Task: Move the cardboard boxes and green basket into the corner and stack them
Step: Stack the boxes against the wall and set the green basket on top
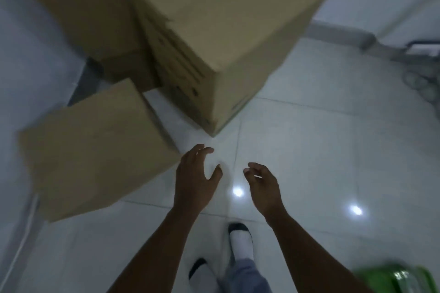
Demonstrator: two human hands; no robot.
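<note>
A tall stack of cardboard boxes (226,38) stands ahead on the white tiled floor, with another large box (78,7) behind it in the corner. A separate cardboard box (95,150) sits on the floor at the left. My left hand (196,173) hovers just right of that box, empty, fingers spread. Beside it my right hand (263,185) is also empty with its fingers loosely curled. Neither hand touches a box. The green basket (400,278) shows blurred at the bottom right corner, behind my right arm.
White walls meet behind the boxes. A grey skirting (340,33) runs along the right wall, with dark blurred objects (421,73) on the floor at the far right. My feet in white socks (240,242) stand on the tiles below my hands.
</note>
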